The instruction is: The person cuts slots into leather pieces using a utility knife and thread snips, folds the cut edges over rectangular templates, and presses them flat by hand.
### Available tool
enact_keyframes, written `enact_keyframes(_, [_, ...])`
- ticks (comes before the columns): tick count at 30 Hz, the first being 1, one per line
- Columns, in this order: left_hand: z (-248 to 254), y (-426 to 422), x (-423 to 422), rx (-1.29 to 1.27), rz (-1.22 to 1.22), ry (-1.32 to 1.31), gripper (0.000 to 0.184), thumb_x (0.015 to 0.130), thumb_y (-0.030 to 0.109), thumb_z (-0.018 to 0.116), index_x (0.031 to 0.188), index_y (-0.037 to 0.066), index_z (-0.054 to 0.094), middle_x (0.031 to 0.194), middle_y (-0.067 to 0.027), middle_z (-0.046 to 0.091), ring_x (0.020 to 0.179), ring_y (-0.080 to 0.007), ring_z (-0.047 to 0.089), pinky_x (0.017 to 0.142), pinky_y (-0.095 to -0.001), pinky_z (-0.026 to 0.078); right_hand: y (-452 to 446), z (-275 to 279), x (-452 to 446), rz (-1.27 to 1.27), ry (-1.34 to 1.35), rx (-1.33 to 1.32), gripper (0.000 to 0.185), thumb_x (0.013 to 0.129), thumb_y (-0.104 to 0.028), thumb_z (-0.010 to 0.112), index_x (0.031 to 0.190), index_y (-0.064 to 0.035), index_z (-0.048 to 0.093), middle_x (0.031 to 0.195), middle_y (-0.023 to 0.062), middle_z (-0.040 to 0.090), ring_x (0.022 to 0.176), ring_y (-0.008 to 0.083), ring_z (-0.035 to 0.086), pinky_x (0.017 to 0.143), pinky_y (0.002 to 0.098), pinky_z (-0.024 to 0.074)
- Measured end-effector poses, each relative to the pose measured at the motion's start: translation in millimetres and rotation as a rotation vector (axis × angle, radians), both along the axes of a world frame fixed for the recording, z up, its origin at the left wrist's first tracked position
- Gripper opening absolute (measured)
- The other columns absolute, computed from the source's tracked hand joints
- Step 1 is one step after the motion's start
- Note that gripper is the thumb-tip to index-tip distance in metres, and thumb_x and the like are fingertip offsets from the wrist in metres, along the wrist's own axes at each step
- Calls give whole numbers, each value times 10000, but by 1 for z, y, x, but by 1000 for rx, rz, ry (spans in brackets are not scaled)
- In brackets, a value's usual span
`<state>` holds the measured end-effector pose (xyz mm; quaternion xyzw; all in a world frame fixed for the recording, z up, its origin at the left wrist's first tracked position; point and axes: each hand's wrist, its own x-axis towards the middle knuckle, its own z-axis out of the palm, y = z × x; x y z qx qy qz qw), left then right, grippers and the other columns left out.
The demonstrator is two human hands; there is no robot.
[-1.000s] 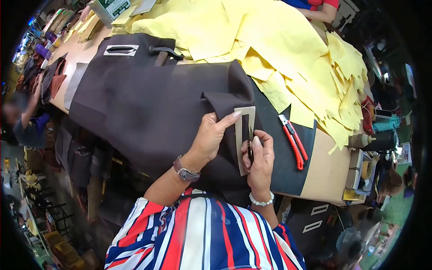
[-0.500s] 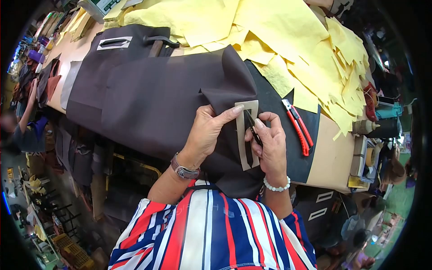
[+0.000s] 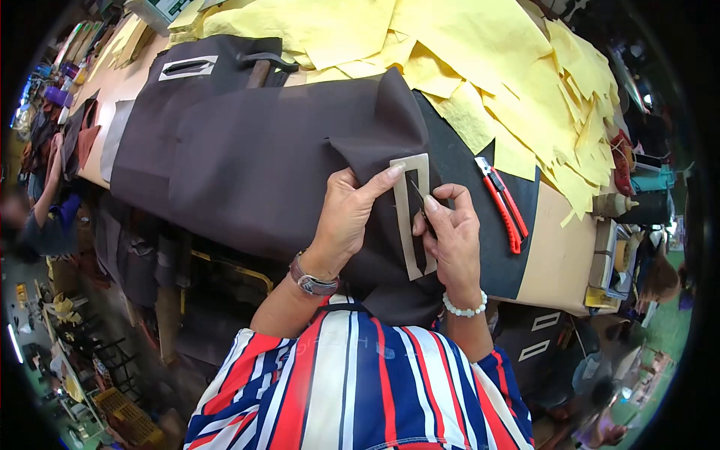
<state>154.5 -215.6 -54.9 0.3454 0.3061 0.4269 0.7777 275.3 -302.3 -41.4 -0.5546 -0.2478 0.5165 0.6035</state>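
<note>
A large dark brown sheet of leather-like material [image 3: 262,157] lies across the table and hangs toward my body. On its right part is a pale rectangular frame [image 3: 406,225] around a narrow slot. My left hand [image 3: 346,214] pinches the sheet at the frame's upper left edge, thumb on top. Between thumb and fingers, my right hand [image 3: 454,236] grips a small black pointed tool [image 3: 419,198], its tip at the slot; the fingers hide most of it, so its exact kind is unclear. A red utility knife [image 3: 504,206] lies just right of that hand.
Yellow sheets [image 3: 480,45] are heaped along the back. Under the knife is a black mat [image 3: 495,262]. Another pale frame [image 3: 189,67] shows on dark material at the back left, beside a dark curved tool [image 3: 266,61]. Another person's arm [image 3: 54,169] is at far left.
The frame and both hands sit slightly higher in view. My right hand has turned a little, and less of the black tool shows. My left hand keeps its pinch.
</note>
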Motion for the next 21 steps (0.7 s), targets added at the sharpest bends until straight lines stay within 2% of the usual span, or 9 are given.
enact_keyframes(6, [1, -13, 11, 40, 141, -6, 143, 848, 91, 648, 965, 9, 643, 940, -51, 662, 816, -98, 607, 750, -238, 467, -11, 1, -20, -64, -9, -20, 189, 968, -207, 461, 1023, -47, 376, 668, 56, 558, 439, 28, 393, 386, 169, 299])
enact_keyframes(10, [1, -23, 16, 13, 174, -9, 124, 856, 91, 641, 953, 14, 643, 925, -37, 659, 816, -87, 597, 746, -234, 456, -11, -12, -27, -139, 38, 36, 176, 972, -207, 453, 970, -58, 361, 676, 61, 546, 434, 40, 394, 378, 175, 299])
enact_keyframes(19, [1, -31, 15, 54, 176, -22, 112, 868, 103, 628, 958, 40, 650, 909, -10, 654, 780, -66, 574, 708, -221, 433, -2, -12, -35, -248, 150, 139, 181, 959, -205, 489, 972, -89, 350, 677, 47, 535, 423, 24, 352, 365, 171, 270])
enact_keyframes(21, [3, -30, 17, 63, 210, -11, 92, 878, 101, 617, 917, 20, 634, 832, -14, 640, 638, -63, 543, 567, -217, 422, -2, -12, -36, -253, 158, 136, 188, 952, -202, 504, 973, -96, 351, 678, 43, 535, 424, 18, 345, 364, 168, 261])
